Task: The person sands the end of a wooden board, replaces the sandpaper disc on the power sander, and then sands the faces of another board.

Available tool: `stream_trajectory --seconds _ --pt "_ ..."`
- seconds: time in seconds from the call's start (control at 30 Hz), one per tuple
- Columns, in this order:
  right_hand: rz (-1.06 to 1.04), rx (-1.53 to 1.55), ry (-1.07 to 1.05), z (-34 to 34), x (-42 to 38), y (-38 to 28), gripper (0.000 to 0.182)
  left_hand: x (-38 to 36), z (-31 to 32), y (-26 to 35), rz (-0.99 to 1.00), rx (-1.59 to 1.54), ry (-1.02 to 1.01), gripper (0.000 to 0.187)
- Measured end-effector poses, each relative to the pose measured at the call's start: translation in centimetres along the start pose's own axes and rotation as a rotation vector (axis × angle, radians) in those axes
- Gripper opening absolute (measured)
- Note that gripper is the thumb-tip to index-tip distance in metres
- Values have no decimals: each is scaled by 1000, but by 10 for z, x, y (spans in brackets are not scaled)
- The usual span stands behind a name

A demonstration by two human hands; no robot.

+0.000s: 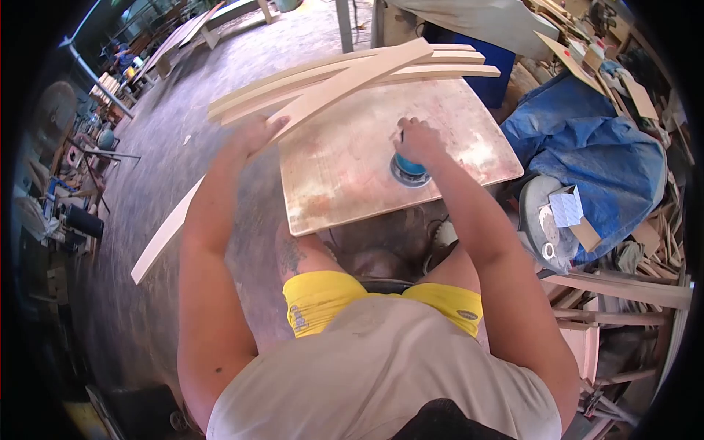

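My left hand point(260, 134) is closed on the edge of a long, curved wooden slat point(350, 82). The slat slants across the worn board tabletop point(345, 172); one end lies over other slats and the other hangs past the left side, beyond my forearm. My right hand point(420, 141) grips a round, blue-bodied power sander point(411, 167) from above. The sander is on the tabletop near its front edge, apart from the slat. Behind the held piece, several similar curved slats point(458, 72) lie along the far edge.
To the right, a blue tarp point(587, 150) covers a heap beside scrap wood. A round grey lid-like surface point(539, 220) carries a small open box point(568, 209). A standing fan point(59, 110) and clutter line the left. Concrete floor point(158, 161) lies left of the tabletop.
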State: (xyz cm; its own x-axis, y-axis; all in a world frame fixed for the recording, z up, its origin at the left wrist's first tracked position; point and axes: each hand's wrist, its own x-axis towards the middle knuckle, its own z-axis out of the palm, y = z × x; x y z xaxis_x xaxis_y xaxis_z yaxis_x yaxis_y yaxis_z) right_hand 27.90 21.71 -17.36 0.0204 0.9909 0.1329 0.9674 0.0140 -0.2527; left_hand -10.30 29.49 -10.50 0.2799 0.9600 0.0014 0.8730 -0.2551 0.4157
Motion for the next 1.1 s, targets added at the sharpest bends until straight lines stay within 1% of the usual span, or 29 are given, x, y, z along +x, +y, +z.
stream_trajectory --seconds 0.03,0.07,0.13,0.17,0.23,0.27,0.33,0.37,0.43,0.47,0.53,0.57,0.63,0.67,0.7,0.77,0.8,0.87,0.93,1.1 --pt "-29 -117 -71 -2 -1 -3 47 12 4 8 35 5 -16 87" --pt "-15 -118 -65 -4 -1 -4 47 30 12 10 50 6 -20 87" --pt "-76 -104 -78 -9 -6 -8 44 62 34 14 8 52 -111 89" --pt "-65 -110 -75 -13 -5 -9 44 77 43 21 20 48 -113 89" --pt "-64 -112 -131 -16 -2 -13 41 97 59 47 27 218 -142 90" --pt "-54 -110 -135 -14 0 -12 41 109 68 56 34 219 -150 90" --pt "-73 -71 -117 -11 2 -11 35 133 89 74 48 192 -172 91" --pt "-58 -69 -123 -9 2 -11 35 146 98 81 58 193 -185 91" --pt "-50 8 -64 -11 0 -11 31 174 114 96 83 115 -247 92" --pt "-36 5 -64 -6 -1 -8 31 187 124 103 94 114 -255 92" --pt "-96 -29 3 1 1 -5 37 211 141 111 142 73 -275 94" --pt "-64 -6 0 4 2 -3 38 221 150 115 150 80 -277 94" --pt "-63 -14 22 5 3 -2 38 236 168 129 197 119 -226 94" --pt "-67 -24 33 6 1 -3 38 243 176 132 200 117 -233 94" --pt "-62 -26 30 5 2 -3 38 251 182 137 199 73 -258 94" --pt "-85 -25 -65 -2 1 -5 41 261 195 145 206 23 -297 95" --pt "-78 -35 -69 -4 2 -4 41 263 197 152 209 -3 -340 95" --pt "-60 -24 -122 -6 4 -5 34 270 204 159 215 -28 -386 95" --pt "-65 -4 -98 -5 2 -6 33 280 217 163 184 78 -394 94" --pt "-89 24 -45 -1 1 -5 32 290 235 169 175 117 -376 91"
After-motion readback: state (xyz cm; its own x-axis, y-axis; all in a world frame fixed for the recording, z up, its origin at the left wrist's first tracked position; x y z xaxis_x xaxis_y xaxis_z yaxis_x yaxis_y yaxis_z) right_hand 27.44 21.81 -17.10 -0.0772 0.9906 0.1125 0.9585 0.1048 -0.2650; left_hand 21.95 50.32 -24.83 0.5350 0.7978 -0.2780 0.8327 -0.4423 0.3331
